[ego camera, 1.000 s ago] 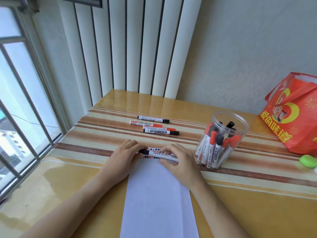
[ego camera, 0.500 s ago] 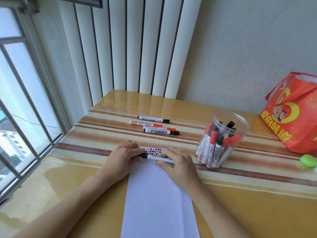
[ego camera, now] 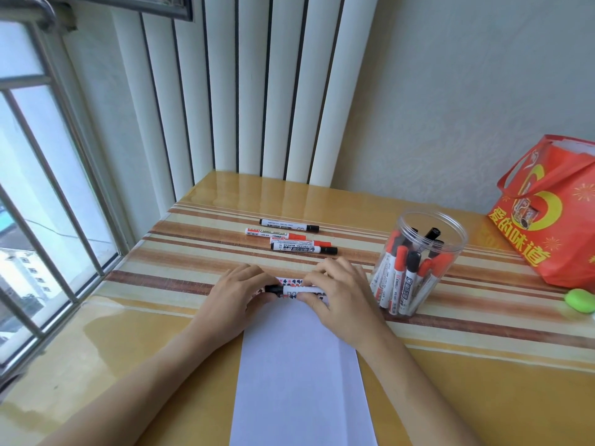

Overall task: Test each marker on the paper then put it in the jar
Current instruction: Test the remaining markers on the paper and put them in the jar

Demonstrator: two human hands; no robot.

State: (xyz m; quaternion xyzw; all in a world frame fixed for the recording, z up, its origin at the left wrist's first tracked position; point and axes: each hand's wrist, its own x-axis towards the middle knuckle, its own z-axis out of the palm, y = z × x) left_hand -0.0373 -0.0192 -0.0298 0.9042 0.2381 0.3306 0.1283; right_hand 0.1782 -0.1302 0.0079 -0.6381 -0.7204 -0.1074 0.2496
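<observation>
Holding a black-capped whiteboard marker (ego camera: 291, 289) level over the far end of the white paper (ego camera: 299, 375), with left hand (ego camera: 236, 296) pinching the cap end and right hand (ego camera: 336, 296) curled round the barrel. Stood just right: clear jar (ego camera: 418, 262) of markers. Lay beyond on the desk (ego camera: 483, 381): four loose markers (ego camera: 294, 239).

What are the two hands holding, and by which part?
One black-capped whiteboard marker, lying across the paper's far end: left hand grips the cap end, right hand the barrel.
</observation>
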